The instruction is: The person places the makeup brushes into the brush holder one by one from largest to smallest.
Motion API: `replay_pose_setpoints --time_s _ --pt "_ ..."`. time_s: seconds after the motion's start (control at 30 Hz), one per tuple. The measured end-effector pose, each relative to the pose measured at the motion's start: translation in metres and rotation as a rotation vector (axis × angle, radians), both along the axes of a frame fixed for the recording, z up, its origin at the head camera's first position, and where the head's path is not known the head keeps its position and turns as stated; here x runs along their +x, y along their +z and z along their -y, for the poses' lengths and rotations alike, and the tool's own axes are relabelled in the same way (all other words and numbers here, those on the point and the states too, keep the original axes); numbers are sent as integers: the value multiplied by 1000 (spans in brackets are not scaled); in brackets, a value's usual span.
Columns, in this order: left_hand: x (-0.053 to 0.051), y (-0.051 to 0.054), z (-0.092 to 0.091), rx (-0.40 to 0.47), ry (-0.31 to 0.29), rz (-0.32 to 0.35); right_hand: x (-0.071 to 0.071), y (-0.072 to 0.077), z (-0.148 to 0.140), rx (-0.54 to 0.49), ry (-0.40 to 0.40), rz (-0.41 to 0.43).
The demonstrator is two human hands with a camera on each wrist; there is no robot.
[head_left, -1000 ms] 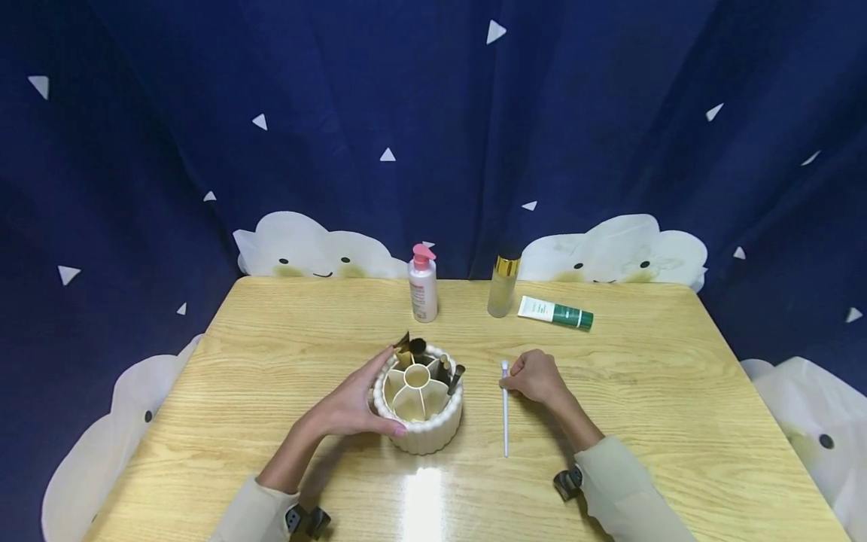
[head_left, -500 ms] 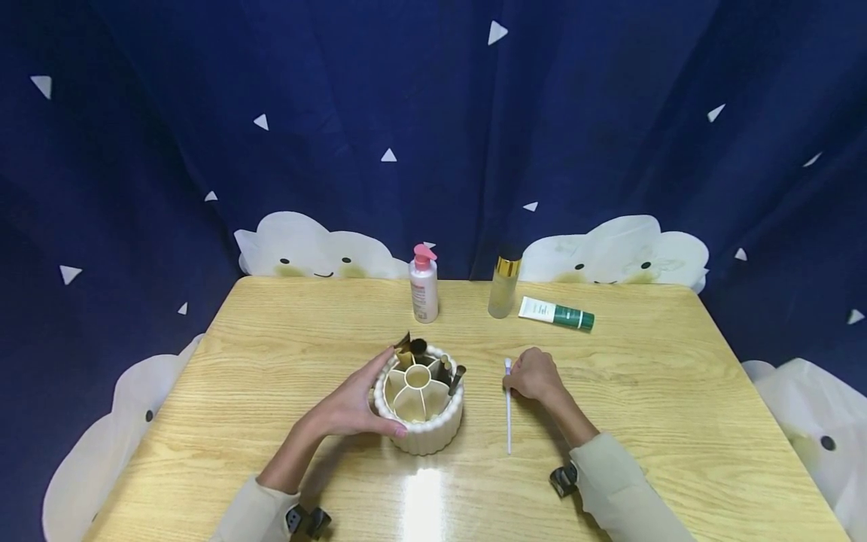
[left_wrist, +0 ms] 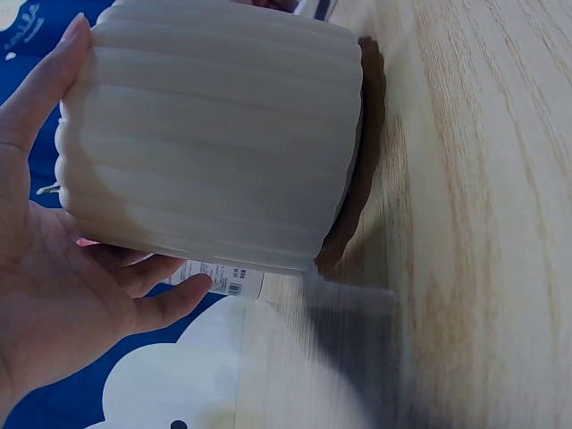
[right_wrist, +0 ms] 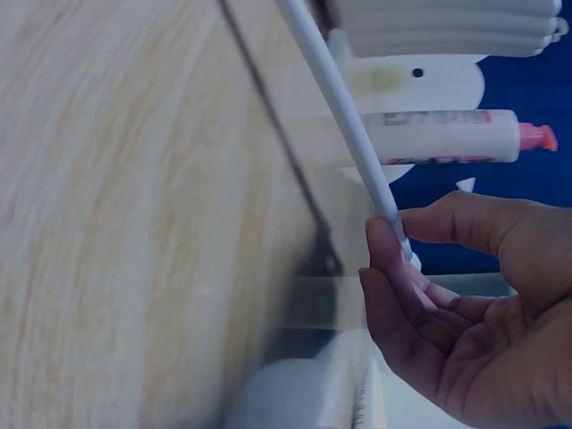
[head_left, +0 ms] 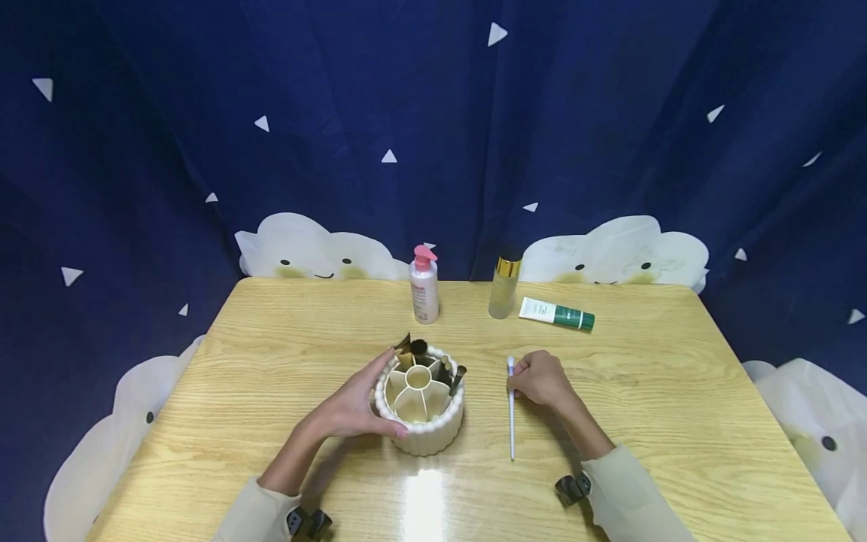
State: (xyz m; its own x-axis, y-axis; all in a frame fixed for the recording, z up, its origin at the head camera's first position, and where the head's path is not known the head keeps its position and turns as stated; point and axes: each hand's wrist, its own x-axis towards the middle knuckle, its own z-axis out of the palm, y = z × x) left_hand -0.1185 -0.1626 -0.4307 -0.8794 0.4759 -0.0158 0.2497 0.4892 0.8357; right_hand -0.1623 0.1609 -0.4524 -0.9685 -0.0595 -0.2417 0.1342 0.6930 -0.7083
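A round cream makeup brush holder with a beaded rim and petal-shaped compartments stands mid-table. Several dark-tipped makeup brushes stick up from its back and right compartments. My left hand grips its left side, thumb at the front and fingers toward the back; the left wrist view shows the ribbed wall of the holder in that grasp. To its right, my right hand pinches a slim white makeup brush near its upper end. The right wrist view shows the brush apart from its shadow, above the tabletop.
Behind the holder stands a white pump bottle with a pink top. A gold-capped clear bottle and a lying green-and-white tube are to its right. A dark blue curtain hangs behind the wooden table.
My right hand and the white makeup brush have shifted slightly to the right. My left hand keeps its grip on the holder.
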Motion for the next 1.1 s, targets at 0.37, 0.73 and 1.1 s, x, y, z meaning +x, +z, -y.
replay_pose_setpoints --time_s 0.37,0.73,1.1 --pt "1 -1 -1 0 3 -7 14 22 2 -126 -5 -41" --pt "4 -4 -1 -30 26 6 30 51 4 -338 -29 -131" --pt "4 -1 -1 -46 42 15 45 74 21 -521 -47 -245"
